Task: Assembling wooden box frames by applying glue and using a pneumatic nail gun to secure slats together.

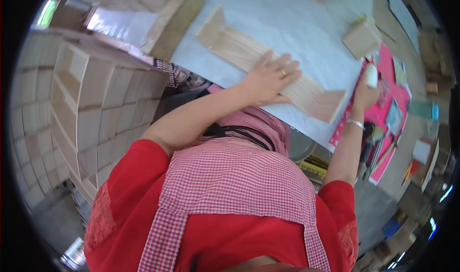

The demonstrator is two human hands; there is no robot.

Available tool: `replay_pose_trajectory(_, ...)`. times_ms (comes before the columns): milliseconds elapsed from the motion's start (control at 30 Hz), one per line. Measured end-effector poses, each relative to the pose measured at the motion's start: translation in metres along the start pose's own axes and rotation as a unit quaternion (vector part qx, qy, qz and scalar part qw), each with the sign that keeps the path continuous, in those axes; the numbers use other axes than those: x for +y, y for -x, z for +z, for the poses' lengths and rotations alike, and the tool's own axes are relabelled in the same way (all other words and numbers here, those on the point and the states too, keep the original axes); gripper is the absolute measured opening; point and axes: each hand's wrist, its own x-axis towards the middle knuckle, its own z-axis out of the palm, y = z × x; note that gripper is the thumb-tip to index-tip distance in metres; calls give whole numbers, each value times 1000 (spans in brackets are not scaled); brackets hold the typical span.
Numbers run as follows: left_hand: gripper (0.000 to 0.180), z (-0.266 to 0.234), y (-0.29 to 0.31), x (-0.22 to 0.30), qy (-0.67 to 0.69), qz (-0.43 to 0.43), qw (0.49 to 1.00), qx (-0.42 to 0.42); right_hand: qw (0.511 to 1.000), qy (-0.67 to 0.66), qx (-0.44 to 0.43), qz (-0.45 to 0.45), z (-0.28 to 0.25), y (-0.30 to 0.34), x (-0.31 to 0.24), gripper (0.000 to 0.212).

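The U-shaped wooden piece point(235, 43) on the counter point(311, 44) is touched by the left grip point(272, 80), spread apart; a white bottle point(372, 75), any lettering blurred, is clasped in the right grip point(366, 96).

1. The counter point(306, 37) was topped with a bluish-white surface.
2. At the left, pale wooden boxes point(98, 92) were stacked high.
3. Grey floor point(376, 207) was exposed at the lower right.
4. Bright light streaks point(446, 193) were seen along the right edge.
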Motion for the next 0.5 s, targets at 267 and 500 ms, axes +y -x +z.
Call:
replay_pose_trajectory(267,78,9,11,7,33,0,999,9,882,-460,34,93,-93,28,-15,40)
replay_pose_trajectory(500,76,11,1,8,67,-14,998,17,858,-497,-126,-1,-143,119,-109,46)
